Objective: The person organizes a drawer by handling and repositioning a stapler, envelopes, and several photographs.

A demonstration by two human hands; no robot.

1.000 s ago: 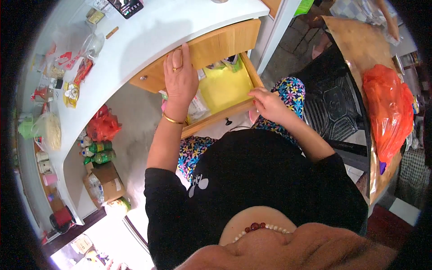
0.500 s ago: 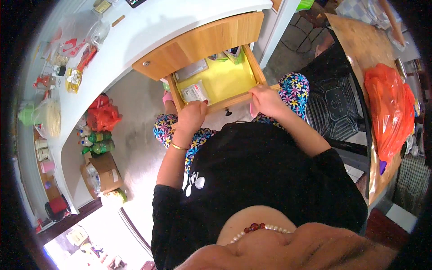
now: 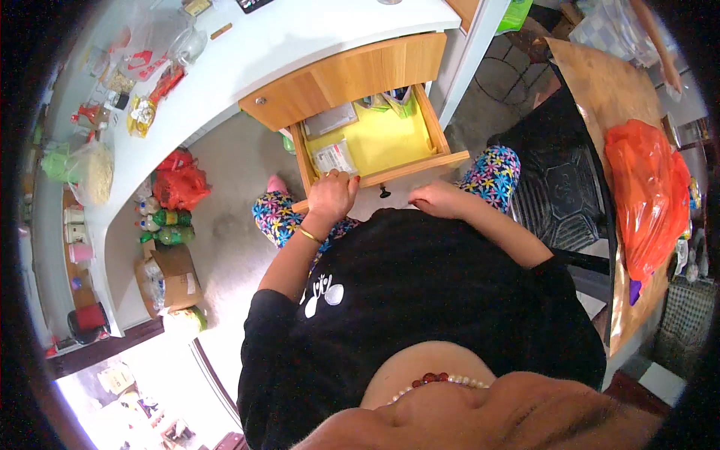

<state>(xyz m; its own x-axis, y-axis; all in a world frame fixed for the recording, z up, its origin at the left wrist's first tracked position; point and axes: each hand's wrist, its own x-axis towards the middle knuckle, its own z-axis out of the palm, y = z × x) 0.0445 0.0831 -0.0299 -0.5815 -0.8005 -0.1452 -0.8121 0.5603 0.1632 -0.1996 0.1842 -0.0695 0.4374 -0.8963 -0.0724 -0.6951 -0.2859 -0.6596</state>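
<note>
A wooden drawer (image 3: 447,158) is pulled out from under the white counter, its bottom covered in yellow. At the left part of its front edge, my left hand (image 3: 332,196) is closed over the top of the board. Just inside, near those fingers, lies a clear packet with a printed label (image 3: 334,157). My right hand (image 3: 442,201) is off the drawer, close to my body and right of the dark knob (image 3: 385,192). Its fingers are loosely bent and partly hidden, with nothing visible in them. A flat greyish packet (image 3: 331,118) and green-edged packets (image 3: 399,103) lie toward the back.
A locked-style wooden drawer front (image 3: 349,75) sits above the open drawer. The white counter (image 3: 300,37) curves along the left, holding plastic bags (image 3: 94,172). Beneath are bottles (image 3: 174,226) and a cardboard box (image 3: 180,277). At right, a red plastic bag (image 3: 643,199) rests on a board.
My right hand has let go of the drawer's front edge and drawn back toward my body. My left hand stays on the edge. The view has shifted slightly.
</note>
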